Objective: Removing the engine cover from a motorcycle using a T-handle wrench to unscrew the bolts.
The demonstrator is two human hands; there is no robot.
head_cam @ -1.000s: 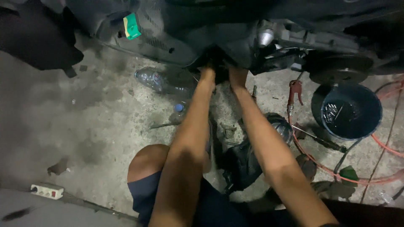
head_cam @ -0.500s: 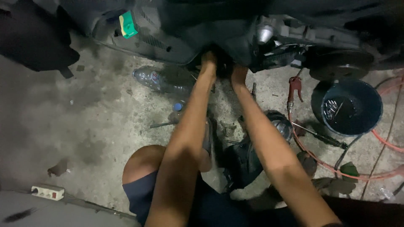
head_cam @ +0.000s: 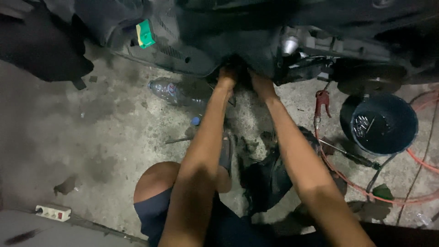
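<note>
Both my arms stretch forward under the dark underside of a scooter. My left hand and my right hand sit close together at a black part in the shadow beneath the bodywork. The fingers of both hands are hidden in the dark, so what they grip cannot be made out. A silver cylindrical part sticks out just right of my right hand. My bent knee shows below my left arm.
A clear plastic bottle lies on the stained concrete left of my hands. A blue bucket holding tools stands at the right, with a red air gun and orange hose beside it. A white power strip lies at lower left.
The view has shifted slightly; both hands stay at the same spot under the scooter, reaching a little deeper into the shadow.
</note>
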